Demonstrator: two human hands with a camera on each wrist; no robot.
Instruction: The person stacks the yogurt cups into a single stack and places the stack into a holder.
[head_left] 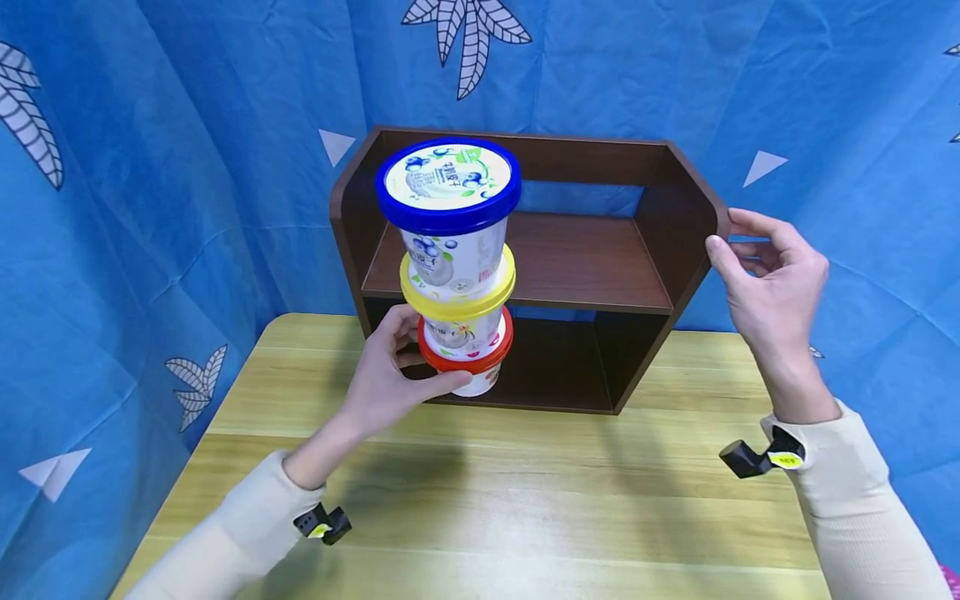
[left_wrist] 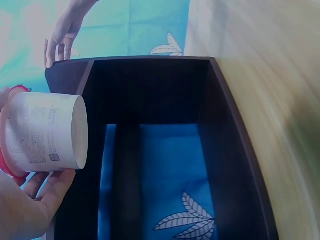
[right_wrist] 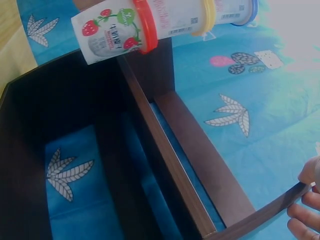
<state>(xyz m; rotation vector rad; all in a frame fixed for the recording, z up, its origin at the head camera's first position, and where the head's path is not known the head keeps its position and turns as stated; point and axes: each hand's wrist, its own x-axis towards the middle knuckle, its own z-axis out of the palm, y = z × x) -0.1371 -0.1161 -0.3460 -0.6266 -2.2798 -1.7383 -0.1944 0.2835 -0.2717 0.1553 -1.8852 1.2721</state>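
Observation:
My left hand [head_left: 386, 371] grips the lowest tub of a stack of three, a white tub with a red lid [head_left: 483, 379] and strawberry pictures. On it stands a yellow-lidded tub [head_left: 453, 329], and at the top a blue-lidded tub [head_left: 453, 250] with blueberry pictures. The left wrist view shows the bare bottom of the red-lidded tub [left_wrist: 45, 132], held off the table in front of the shelf. My right hand [head_left: 780, 287] pinches the right side panel of the dark brown two-tier shelf [head_left: 592, 258] between thumb and fingers.
The shelf stands at the back of a light wooden table [head_left: 525, 492]. A blue curtain [head_left: 247, 150] with leaf prints hangs behind and beside it. The shelf's upper board [head_left: 577, 258] and lower board [head_left: 558, 367] lie behind the tubs.

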